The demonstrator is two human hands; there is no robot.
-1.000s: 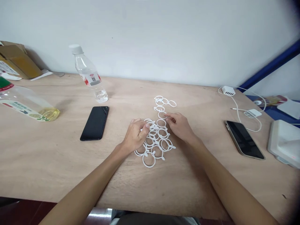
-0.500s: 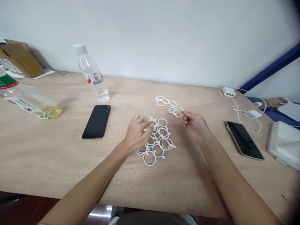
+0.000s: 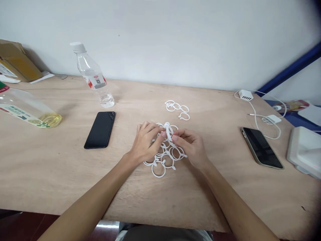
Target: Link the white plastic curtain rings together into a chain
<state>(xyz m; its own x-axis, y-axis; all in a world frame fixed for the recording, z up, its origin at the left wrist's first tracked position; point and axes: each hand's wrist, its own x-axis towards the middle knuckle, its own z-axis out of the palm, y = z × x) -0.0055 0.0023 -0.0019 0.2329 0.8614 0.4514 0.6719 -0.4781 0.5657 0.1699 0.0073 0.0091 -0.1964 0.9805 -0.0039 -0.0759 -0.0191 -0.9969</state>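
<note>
Several linked white rings (image 3: 158,169) lie in a cluster on the wooden table, in front of me. My left hand (image 3: 147,140) rests at the cluster's upper left, its thumb and index finger pinched at the rings. Close on its right, my right hand (image 3: 192,145) pinches a white ring (image 3: 168,130) held up on edge between the two hands. Which ring parts the left fingers grip is hard to tell. Farther back lie a few more white rings (image 3: 185,108), some overlapping, and one single ring (image 3: 185,116) beside them.
A black phone (image 3: 100,130) and a clear water bottle (image 3: 96,80) are at left, with an oil bottle (image 3: 32,110) and cardboard box (image 3: 18,60) farther left. At right are another phone (image 3: 262,147), a white charger (image 3: 245,95) with cables, and a white case (image 3: 304,150).
My right hand has moved left and nearer from the back rings to the cluster, bringing one ring with it. My left hand has stayed about where it was. The view has shifted slightly.
</note>
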